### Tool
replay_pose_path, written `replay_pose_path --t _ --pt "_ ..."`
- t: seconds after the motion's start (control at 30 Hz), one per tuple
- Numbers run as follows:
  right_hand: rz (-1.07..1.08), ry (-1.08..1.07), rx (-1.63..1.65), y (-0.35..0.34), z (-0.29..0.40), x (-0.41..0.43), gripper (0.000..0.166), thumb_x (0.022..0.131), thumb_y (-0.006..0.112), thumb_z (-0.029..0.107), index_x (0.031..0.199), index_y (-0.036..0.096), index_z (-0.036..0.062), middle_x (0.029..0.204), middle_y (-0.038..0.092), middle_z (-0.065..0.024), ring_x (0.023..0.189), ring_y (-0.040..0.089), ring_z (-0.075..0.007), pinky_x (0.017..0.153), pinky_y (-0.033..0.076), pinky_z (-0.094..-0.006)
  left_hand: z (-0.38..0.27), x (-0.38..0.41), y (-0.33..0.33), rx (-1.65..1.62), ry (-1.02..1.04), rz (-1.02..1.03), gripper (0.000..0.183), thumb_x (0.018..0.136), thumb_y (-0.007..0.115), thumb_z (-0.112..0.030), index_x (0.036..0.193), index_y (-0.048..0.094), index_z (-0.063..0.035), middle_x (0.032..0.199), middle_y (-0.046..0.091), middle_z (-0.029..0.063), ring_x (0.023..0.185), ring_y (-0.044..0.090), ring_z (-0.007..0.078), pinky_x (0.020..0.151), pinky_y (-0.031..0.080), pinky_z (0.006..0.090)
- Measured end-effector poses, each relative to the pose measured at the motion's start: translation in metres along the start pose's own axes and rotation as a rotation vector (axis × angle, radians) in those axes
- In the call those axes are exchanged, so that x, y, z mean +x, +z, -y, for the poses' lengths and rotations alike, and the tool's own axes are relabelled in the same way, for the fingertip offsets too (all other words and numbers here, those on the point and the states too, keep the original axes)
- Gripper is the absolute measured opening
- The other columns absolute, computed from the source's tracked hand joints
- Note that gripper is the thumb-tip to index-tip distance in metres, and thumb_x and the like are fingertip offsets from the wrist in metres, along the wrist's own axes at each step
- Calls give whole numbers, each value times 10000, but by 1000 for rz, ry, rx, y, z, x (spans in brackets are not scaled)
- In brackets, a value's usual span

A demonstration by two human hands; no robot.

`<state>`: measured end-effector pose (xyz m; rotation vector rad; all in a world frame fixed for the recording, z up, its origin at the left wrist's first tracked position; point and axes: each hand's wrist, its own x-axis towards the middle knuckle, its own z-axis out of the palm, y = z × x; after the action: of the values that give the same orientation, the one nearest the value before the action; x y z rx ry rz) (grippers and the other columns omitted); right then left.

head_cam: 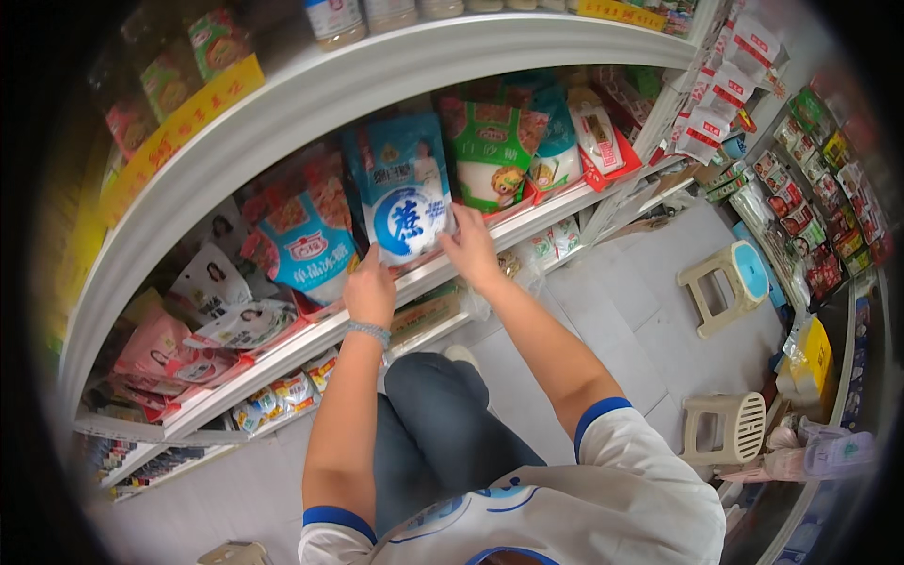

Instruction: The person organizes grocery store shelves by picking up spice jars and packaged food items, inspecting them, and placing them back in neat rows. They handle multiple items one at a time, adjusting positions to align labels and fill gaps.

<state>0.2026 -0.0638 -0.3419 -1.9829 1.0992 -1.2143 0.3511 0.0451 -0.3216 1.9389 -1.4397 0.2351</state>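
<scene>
A blue and white plastic bag (402, 187) of packaged food stands upright at the front of the shelf before me. My left hand (371, 286) grips its lower left edge, fingers partly hidden by the bag. At the lower right edge, my right hand (470, 244) holds it with thumb and fingers. To its left leans a blue, red-topped bag of sugar (307, 247). A green bag of white sugar (491, 159) stands close on its right. Beyond that are a blue and white bag (554, 141) and a white packet (597, 134) in a red tray.
Pink bags (173, 353) and white pouches (247, 318) fill the shelf's left end. Jars (335, 25) line the shelf above. Two plastic stools, one blue-topped (727, 286) and one beige (724, 427), stand on the tiled floor (600, 304) to the right. Hanging packets (727, 92) cover a post.
</scene>
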Motion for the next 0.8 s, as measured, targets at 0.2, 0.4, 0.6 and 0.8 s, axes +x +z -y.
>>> replay_pose_path --t 0.2,0.4,0.6,0.8 --pt "27 36 -16 -1 4 -2 448 763 617 151 1170 458 49 1115 462 -152 876 549 -367 737 457 -428 0 13 0 -116 -127 40 229 753 563 -47 980 558 -74 743 619 196 692 599 365 605 473 443" --pt "-35 -128 -114 2 -4 1 477 766 610 123 1196 412 72 1091 454 -165 874 532 -398 703 453 -459 -7 22 11 -2 -156 49 227 714 571 0 930 553 -70 655 612 149 649 611 335 578 475 420" --pt "33 -134 -205 -4 -4 -7 330 776 623 166 1059 480 78 1044 481 -129 816 561 -366 665 467 -440 -5 27 4 69 -100 263 133 724 538 -67 823 626 -76 748 625 198 748 606 365 678 486 456" --pt "208 -241 -373 -19 6 -11 245 752 651 205 934 541 84 1007 509 -71 785 592 -310 646 481 -413 -3 19 -2 118 6 280 121 730 543 -105 809 625 -63 765 630 174 694 611 344 638 494 442"
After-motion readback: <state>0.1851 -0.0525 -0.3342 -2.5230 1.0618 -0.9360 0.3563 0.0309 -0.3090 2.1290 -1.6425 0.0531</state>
